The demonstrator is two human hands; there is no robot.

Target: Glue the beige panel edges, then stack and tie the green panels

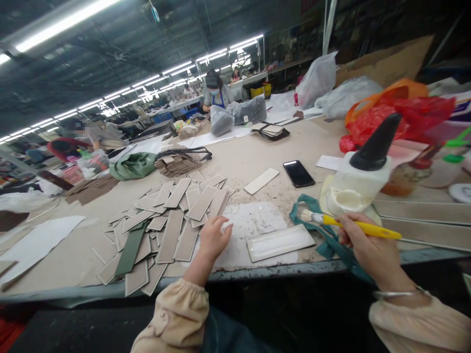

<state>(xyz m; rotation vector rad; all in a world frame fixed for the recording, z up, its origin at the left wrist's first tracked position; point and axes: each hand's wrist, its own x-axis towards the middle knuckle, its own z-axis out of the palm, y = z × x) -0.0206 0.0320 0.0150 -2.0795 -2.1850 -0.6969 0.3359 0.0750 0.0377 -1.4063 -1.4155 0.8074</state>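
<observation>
My right hand (370, 250) is closed round the yellow handle of a brush (358, 226), whose pale bristles point left over a teal cloth strip (307, 206). Beside it stands a white bottle with a black cone top (362, 171) and an open, cream-coated mouth. In front of me lies a rectangular panel (281, 242) with a wet-looking white coating. My left hand (215, 238) hovers or rests at the right edge of a loose heap of beige rectangular panels (171, 233), its thumb and fingers apart and holding nothing. A green panel (131, 249) lies on the heap.
A black phone (299, 173) and a pale strip (261, 181) lie behind the coated panel. Red plastic bags (401, 115) and squeeze bottles (447, 164) crowd the right. A green bag (133, 165) sits behind the heap. Other people work at tables farther back.
</observation>
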